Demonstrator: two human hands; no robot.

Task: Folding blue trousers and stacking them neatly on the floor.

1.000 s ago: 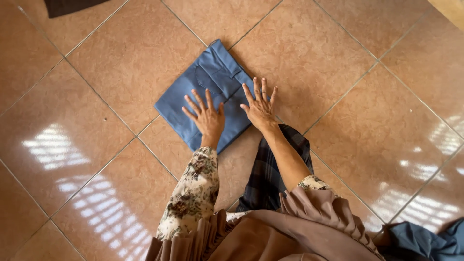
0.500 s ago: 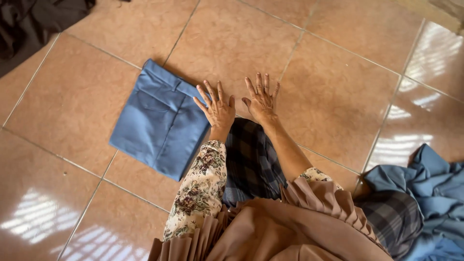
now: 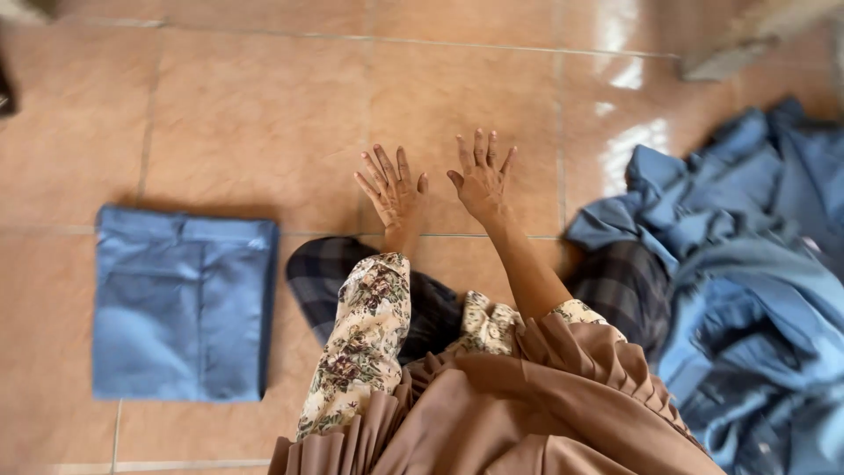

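Observation:
My left hand (image 3: 392, 188) and my right hand (image 3: 480, 177) hover side by side over the bare tiled floor, fingers spread, holding nothing. A folded blue garment (image 3: 180, 303) lies flat on the tiles to the left, apart from both hands. A heap of crumpled blue cloth (image 3: 747, 264) lies to the right, closest to my right hand. My sleeves are floral, and a dark checked cloth (image 3: 431, 308) covers my knees below the hands.
The floor is glossy orange-brown tile (image 3: 264, 114) with grout lines and bright window reflections. A brown pleated garment (image 3: 527, 413) fills the lower middle. A dark object shows at the far left edge (image 3: 5, 88).
Both hands have left the folded blue garment, which now lies off to the left. The view has swung right, bringing the heap of blue cloth further into sight.

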